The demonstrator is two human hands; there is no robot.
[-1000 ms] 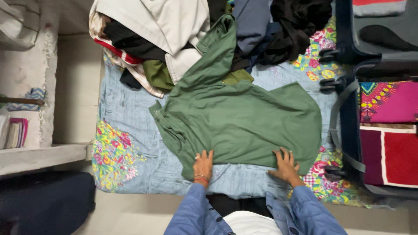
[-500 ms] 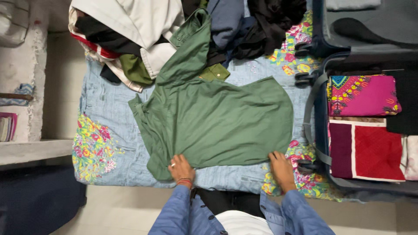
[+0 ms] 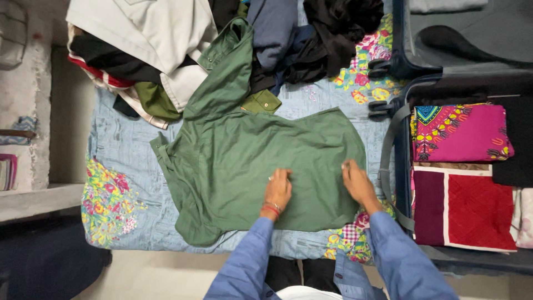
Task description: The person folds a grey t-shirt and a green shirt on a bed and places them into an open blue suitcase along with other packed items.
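Observation:
A green shirt (image 3: 250, 155) lies spread on a light blue floral bedsheet (image 3: 119, 161). My left hand (image 3: 277, 189) rests flat on the middle of the shirt, fingers pointing away from me. My right hand (image 3: 356, 180) presses on the shirt near its right edge. Both hands lie palm down on the cloth and hold nothing. One sleeve of the shirt runs up into the clothes pile.
A pile of clothes (image 3: 166, 44) in white, black, blue and olive fills the far side of the bed. An open dark suitcase (image 3: 444, 83) at the right holds folded pink (image 3: 461, 133) and red (image 3: 477, 208) fabrics. A concrete ledge (image 3: 33, 197) stands left.
Both hands moved forward from the shirt's near hem onto its middle. The view shifted, so the bed and suitcase appear further left.

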